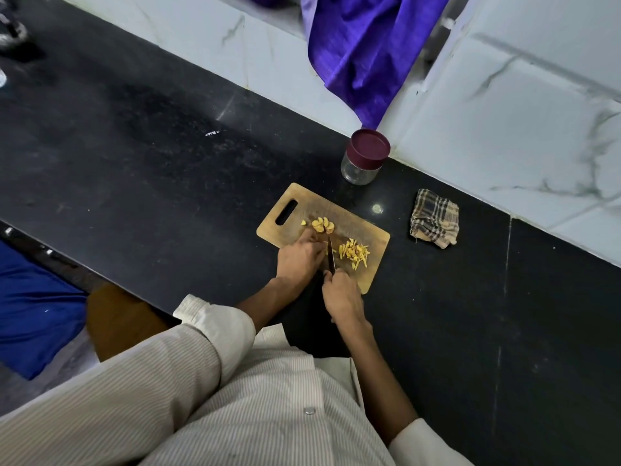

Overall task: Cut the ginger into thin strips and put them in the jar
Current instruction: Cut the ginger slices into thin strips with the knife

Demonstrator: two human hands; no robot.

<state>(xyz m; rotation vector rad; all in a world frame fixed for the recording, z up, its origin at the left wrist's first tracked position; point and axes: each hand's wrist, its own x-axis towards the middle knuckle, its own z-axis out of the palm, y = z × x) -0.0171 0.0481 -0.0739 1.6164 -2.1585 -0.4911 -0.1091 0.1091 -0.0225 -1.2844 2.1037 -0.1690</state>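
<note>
Ginger slices [323, 225] are waiting on the board [376, 264] while the left hand [299, 255] is curling over a piece to steady it, the right hand [341, 297] is gripping the knife [331, 255] beside cut strips [354, 253], and the unlabelled jar [364, 158] is standing lidded behind.

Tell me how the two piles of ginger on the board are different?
The far pile is a few chunky slices near the board's handle hole; the near pile is many thin strips to the right of the knife. The far pile is smaller, the near pile more spread out. Both are yellow and lie on the wooden board.
</note>
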